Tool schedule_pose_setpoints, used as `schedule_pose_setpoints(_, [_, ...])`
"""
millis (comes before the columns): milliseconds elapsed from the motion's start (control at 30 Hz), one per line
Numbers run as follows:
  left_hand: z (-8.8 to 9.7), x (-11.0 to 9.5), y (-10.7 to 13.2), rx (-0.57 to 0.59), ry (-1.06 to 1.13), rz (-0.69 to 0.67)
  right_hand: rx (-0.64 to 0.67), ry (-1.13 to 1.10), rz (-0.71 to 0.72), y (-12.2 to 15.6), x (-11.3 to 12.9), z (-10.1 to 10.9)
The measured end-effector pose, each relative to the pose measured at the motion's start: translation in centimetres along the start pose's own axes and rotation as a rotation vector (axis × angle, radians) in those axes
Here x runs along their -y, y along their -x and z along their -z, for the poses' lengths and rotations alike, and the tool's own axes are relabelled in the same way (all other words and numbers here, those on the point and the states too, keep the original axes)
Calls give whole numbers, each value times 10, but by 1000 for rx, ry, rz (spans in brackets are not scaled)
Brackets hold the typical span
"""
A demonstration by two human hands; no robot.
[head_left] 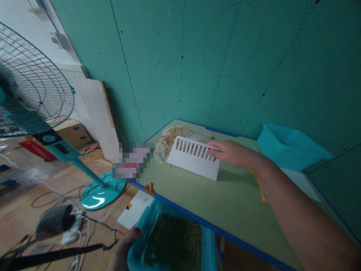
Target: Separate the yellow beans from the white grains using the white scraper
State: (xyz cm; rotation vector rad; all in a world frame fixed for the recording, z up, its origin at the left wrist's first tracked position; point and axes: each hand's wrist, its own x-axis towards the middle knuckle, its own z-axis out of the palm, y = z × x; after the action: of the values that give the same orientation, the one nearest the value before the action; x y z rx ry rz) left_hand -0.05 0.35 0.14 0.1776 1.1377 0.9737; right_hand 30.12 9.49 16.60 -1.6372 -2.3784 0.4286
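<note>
**Right hand (221, 150) pinches one end of a slotted white board (194, 165)**

Thumb and fingers close on the board's slotted upper edge at its right end; some fingertips are hidden behind it. The board tilts over the table (239, 192), just beside the spread of loose grains (172, 137); whether its lower edge touches the table, I cannot tell. It looks thin, light and fairly stiff, probably smooth enough to twist in a one-ended pinch, so the middle slots should give steadier hold.

Left hand (129, 241) clasps the left rim of a teal bin (137, 258) beside the table's blue edge. Partly filled with grains, the bin is likely the heavier load, best supported from beneath.

No brand or wording can be read: the cardboard box (75, 135) shows dark marks, the fan's control panel (59, 145) is too small, and the item at the table corner (132, 163) is pixelated.
</note>
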Motion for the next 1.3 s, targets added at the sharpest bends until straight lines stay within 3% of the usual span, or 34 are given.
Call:
schedule_pose_setpoints(400, [-4,-4,4,-33,11,-25,9,6,3,0,1,1])
schedule_pose_setpoints(800, [8,1,-7,11,1,21,-14,-51,-16,-1,-10,-1])
schedule_pose_setpoints(1300, [0,-1,0,-33,-129,-22,-26,4,7,-2,-5,-2])
